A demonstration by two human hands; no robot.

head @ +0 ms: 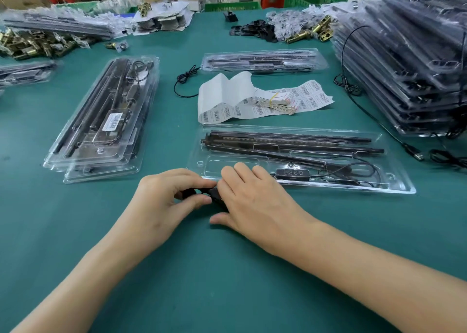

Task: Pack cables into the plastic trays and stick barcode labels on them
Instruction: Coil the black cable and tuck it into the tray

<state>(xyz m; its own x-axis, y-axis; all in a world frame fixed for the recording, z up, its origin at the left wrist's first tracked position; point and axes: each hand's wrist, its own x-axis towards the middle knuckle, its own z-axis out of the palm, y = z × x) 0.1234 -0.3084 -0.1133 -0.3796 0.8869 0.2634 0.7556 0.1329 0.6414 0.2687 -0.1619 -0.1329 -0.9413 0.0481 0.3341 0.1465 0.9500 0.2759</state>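
While left hand (161, 201), right hand (252, 202) pinch cable (213, 193)

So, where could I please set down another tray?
Most room: the near edge of the green table, below the left hand and right hand gripping a black cable end. A narrower strip lies between the labelled tray stack and label sheets. The right side, by the tall tray stack and loose cables, is crowded.

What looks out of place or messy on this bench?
The label strip lies rumpled, its end torn. A loose cable sits on the table left of it, outside any tray. The left tray stack is fanned askew. Another cable trails from the right stack onto the table.
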